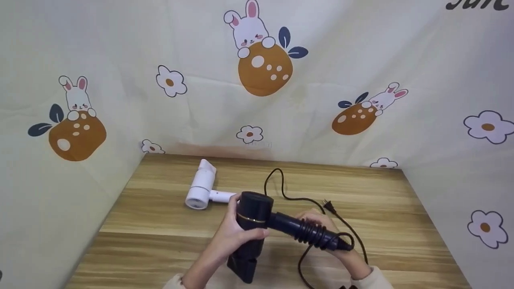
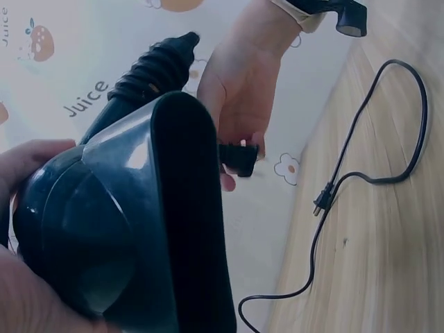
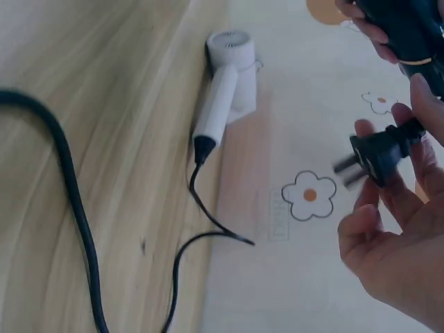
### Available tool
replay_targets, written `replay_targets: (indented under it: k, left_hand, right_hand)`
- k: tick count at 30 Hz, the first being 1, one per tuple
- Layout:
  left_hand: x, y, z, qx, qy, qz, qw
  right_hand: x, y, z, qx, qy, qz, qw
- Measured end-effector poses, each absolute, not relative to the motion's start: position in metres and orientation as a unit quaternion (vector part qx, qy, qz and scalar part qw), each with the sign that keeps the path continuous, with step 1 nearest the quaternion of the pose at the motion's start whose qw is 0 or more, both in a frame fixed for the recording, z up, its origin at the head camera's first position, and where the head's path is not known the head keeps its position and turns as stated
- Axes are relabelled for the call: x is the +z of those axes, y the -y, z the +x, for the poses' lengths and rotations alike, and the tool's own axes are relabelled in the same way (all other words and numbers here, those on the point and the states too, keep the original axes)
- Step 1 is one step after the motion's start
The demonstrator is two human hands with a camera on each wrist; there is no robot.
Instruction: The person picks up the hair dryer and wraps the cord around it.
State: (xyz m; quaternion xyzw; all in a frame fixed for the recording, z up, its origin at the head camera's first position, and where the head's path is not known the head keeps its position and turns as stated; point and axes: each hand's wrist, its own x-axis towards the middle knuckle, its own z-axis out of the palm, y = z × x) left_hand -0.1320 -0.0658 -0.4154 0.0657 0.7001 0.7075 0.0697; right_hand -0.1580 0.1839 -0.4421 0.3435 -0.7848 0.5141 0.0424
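Observation:
My left hand (image 1: 231,233) grips a black hair dryer (image 1: 255,206) round its barrel, with the thumb across the near side. A thin gold ring circles the barrel, and a flat nozzle (image 1: 244,269) points down toward me. The dryer's handle (image 1: 285,222) slants off to the right, with its black cord (image 1: 313,233) coiled tightly round it. Behind that handle is my right hand (image 1: 319,218), partly hidden in the head view. In the right wrist view, its thumb and fingers pinch a black two-prong plug (image 3: 381,154), prongs pointing away from the palm.
A white hair dryer (image 1: 202,186) lies at the back left of the wooden table (image 1: 160,241). Its black cord (image 1: 295,198) loops across to the right, where another plug (image 1: 329,206) rests on the wood. A printed cloth (image 1: 200,112) walls the table's back and sides.

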Motion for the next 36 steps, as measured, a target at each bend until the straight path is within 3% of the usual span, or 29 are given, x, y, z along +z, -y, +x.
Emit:
replay_targets:
  k: [1, 9, 19, 31, 36]
  left_hand:
    - [-0.416, 0.066, -0.133, 0.703, -0.704, 0.071, 0.073]
    - [-0.422, 0.066, -0.142, 0.664, -0.735, 0.1, 0.092]
    - [-0.431, 0.059, -0.148, 0.594, -0.788, 0.151, 0.066]
    - [-0.433, 0.049, -0.149, 0.563, -0.806, 0.175, 0.049]
    - [-0.437, 0.047, -0.149, 0.566, -0.812, 0.137, 0.033]
  right_hand:
    - [-0.441, -0.187, -0.161, 0.504, 0.778, 0.368, 0.064]
    - [-0.438, -0.211, -0.182, 0.473, 0.819, 0.316, -0.078]
    - [-0.425, -0.213, -0.187, 0.435, 0.84, 0.292, -0.143]
    - [-0.418, -0.2, -0.18, 0.456, 0.861, 0.196, -0.114]
    - [-0.418, -0.187, -0.169, 0.418, 0.89, 0.179, 0.026]
